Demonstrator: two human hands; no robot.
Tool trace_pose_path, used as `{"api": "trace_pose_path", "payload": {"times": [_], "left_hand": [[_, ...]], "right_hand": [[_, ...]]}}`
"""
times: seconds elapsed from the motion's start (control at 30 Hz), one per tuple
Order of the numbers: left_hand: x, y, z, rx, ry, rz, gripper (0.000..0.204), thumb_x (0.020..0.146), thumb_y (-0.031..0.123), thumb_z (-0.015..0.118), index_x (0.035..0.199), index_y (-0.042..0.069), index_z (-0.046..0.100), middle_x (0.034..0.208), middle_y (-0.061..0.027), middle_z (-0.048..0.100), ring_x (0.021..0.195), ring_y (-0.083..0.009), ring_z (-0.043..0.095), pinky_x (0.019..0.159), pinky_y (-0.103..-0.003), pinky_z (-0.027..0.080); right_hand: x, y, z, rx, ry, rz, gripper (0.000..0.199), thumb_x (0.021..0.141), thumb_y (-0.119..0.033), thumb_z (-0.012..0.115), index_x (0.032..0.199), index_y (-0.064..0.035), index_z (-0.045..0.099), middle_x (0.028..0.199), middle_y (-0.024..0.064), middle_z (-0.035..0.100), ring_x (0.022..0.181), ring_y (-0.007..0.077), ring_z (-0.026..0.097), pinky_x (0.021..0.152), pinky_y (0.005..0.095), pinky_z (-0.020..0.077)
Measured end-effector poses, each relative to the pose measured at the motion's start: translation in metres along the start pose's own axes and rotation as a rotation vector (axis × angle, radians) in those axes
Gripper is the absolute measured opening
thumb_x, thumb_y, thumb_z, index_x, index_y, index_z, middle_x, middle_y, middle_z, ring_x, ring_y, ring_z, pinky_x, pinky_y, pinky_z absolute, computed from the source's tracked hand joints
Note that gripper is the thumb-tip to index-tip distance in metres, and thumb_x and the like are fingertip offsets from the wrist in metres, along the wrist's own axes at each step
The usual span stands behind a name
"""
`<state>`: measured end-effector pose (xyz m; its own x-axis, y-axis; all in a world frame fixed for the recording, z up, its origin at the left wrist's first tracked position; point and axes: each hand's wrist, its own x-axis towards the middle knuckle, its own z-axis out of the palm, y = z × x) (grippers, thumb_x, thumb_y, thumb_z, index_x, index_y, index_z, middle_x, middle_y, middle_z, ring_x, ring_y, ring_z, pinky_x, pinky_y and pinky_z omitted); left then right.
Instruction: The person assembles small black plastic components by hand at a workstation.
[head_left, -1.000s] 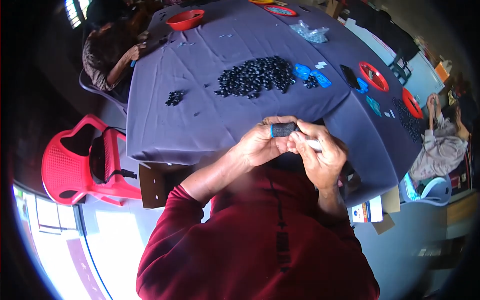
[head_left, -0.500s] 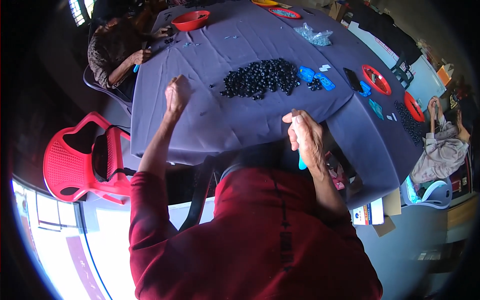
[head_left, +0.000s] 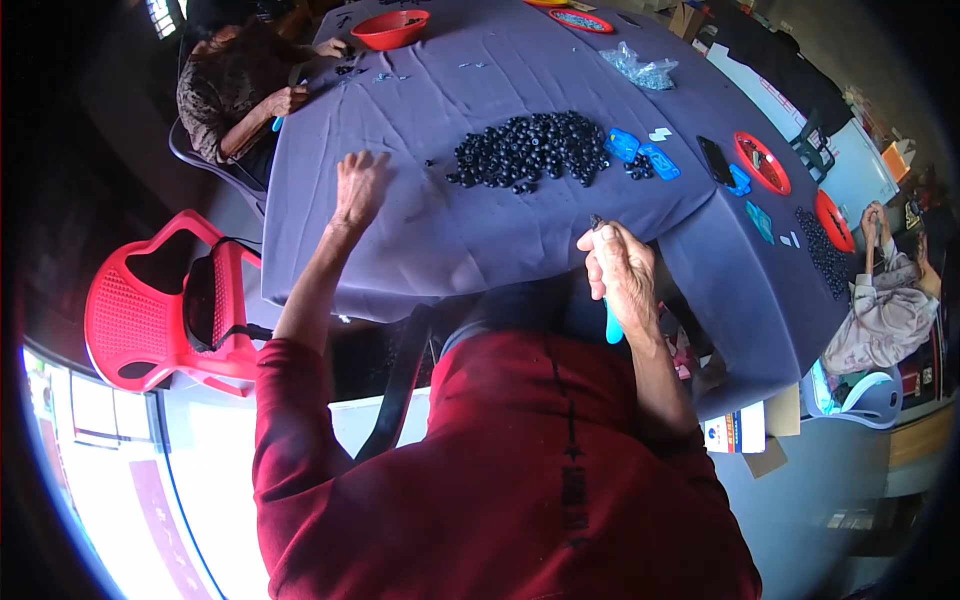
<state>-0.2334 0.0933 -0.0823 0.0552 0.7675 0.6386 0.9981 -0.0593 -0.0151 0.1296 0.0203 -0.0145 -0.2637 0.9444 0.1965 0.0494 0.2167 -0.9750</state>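
Observation:
My left hand is over the near left part of the table, its fingers loosened and slightly apart, the tips blurred; I see nothing in it. My right hand is closed around a slim tool with a teal handle, just off the table's near edge. A small dark tip sticks out above the thumb; whether it belongs to the tool or is a separate piece I cannot make out. Beyond my hands, a pile of small round black parts lies on the table's grey cloth.
Blue plastic pieces lie right of the pile, near a black phone and red trays. A red bowl and a clear bag stand farther back. Co-workers sit left and right. A red chair is at left.
My left hand has gone from a closed shape to loosened fingers, staying in about the same place. My right hand keeps the teal-handled tool; its dark tip now shows more. The view has shifted slightly.

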Motion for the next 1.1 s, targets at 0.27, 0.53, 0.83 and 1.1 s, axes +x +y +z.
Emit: {"api": "trace_pose_path", "payload": {"times": [0.27, 0.53, 0.83, 1.1], "left_hand": [[0.020, 0.061, 0.042, -0.228, -0.129, 0.211, 0.022, 0.068, 0.003, 0.057, 0.085, 0.016, 0.059, 0.086, -0.0052, 0.057, 0.083, -0.0281, 0.050, 0.074, -0.038, 0.040], [0.023, 0.045, 0.070, -0.264, -0.132, 0.122, 0.017, 0.069, 0.018, 0.058, 0.084, 0.010, 0.057, 0.083, -0.0115, 0.057, 0.078, -0.0324, 0.053, 0.068, -0.043, 0.043], [0.047, 0.119, -0.017, -1.669, -0.042, -0.181, 0.011, 0.081, 0.003, 0.048, 0.092, 0.004, 0.051, 0.083, -0.0074, 0.056, 0.072, -0.0177, 0.056, 0.067, -0.028, 0.047], [0.024, 0.204, -0.106, -2.626, -0.346, 0.009, 0.017, 0.081, 0.011, 0.058, 0.096, 0.002, 0.055, 0.079, -0.0076, 0.055, 0.072, -0.0150, 0.049, 0.066, -0.031, 0.041]], "right_hand": [[-0.004, -0.007, -0.003, 0.022, 0.002, -0.051, 0.039, 0.092, -0.035, 0.039, 0.079, -0.0008, 0.052, 0.053, 0.0008, 0.045, 0.041, 0.0058, 0.041, 0.039, 0.0189, 0.0338], [-0.003, -0.001, 0.000, 0.102, -0.085, -0.076, 0.036, 0.091, -0.033, 0.041, 0.081, 0.0001, 0.051, 0.053, 0.0013, 0.044, 0.042, 0.0066, 0.043, 0.040, 0.0195, 0.0354], [-0.003, -0.015, -0.008, 0.083, -0.055, -0.091, 0.037, 0.090, -0.035, 0.043, 0.086, -0.0006, 0.054, 0.054, 0.0012, 0.047, 0.041, 0.0068, 0.045, 0.040, 0.0185, 0.0346], [-0.020, -0.043, -0.011, 0.175, -0.072, -0.079, 0.033, 0.090, -0.033, 0.045, 0.086, -0.0011, 0.053, 0.054, 0.0009, 0.045, 0.041, 0.0056, 0.041, 0.039, 0.0182, 0.0332]]}}
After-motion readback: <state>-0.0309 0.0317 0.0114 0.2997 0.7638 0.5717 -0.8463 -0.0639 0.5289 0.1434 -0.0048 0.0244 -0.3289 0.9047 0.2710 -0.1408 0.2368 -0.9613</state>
